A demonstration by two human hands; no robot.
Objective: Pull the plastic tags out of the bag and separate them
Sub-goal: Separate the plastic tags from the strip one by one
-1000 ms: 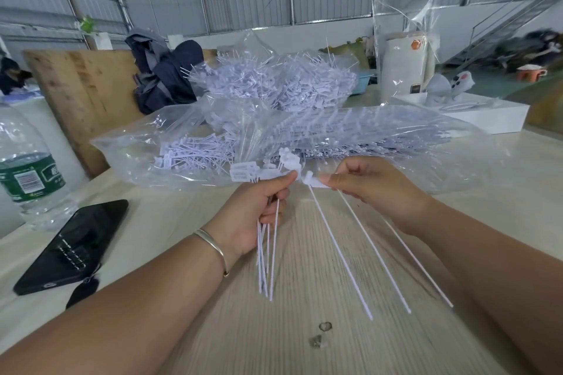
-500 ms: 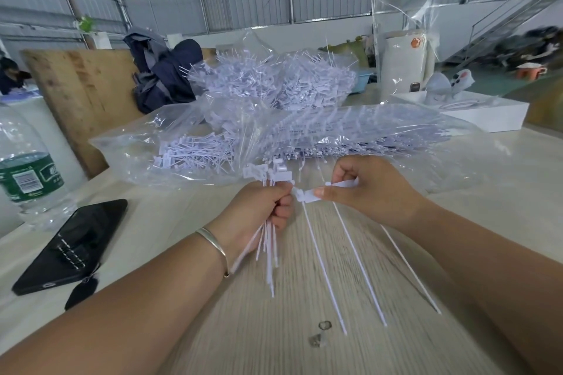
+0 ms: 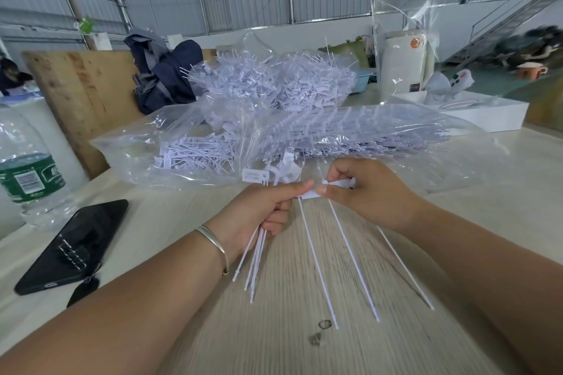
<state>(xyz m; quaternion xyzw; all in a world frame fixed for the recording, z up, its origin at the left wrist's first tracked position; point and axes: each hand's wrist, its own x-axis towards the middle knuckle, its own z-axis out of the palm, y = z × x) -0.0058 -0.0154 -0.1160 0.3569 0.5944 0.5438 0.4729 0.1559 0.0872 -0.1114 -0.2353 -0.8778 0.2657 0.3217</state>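
- Pale wood-grain table (image 3: 304, 353) with two small metal bits (image 3: 320, 332) lying nearest.
- Left hand (image 3: 262, 207) grips a bundle of thin white plastic tags (image 3: 257, 259), flat heads above the fist.
- Right hand (image 3: 368, 192) pinches three tags (image 3: 350, 253) by their heads, stems fanning down.
- Crinkled clear bag (image 3: 350, 137) of tags lies just beyond.
- Glossy black phone (image 3: 76, 243) and ribbed bottle (image 3: 27, 167) sit left.
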